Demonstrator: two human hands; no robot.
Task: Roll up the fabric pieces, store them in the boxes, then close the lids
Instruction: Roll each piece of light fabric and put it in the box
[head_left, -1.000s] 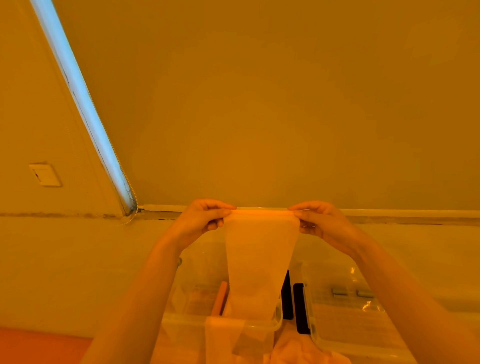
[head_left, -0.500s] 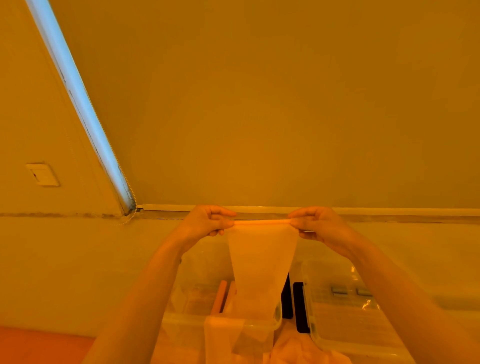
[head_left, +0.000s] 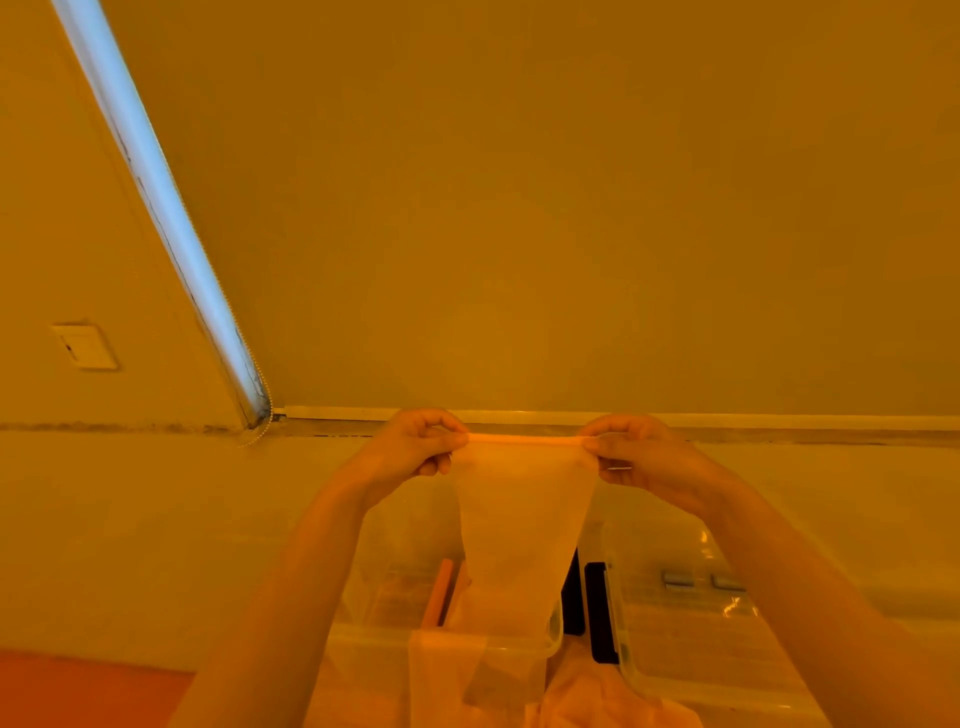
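A sheer pale fabric strip (head_left: 522, 514) hangs down in front of me, its top edge rolled into a thin tube. My left hand (head_left: 413, 447) pinches the left end of that rolled edge and my right hand (head_left: 636, 454) pinches the right end. The strip's lower part drapes over the front rim of an open clear plastic box (head_left: 550, 636) below. A second clear box (head_left: 670, 629) stands to the right of it. A small rolled orange piece (head_left: 439, 592) leans inside the left box.
More loose fabric (head_left: 597, 701) lies bunched at the bottom between the boxes. Two dark latches (head_left: 597, 613) sit where the boxes meet. A wall with a ledge (head_left: 779, 421) runs behind, and a bright light strip (head_left: 156, 197) slants at the left.
The rolled top edge has grown slightly thicker as both hands turn it, and the hands have dipped a little lower. The strip still hangs into the left box.
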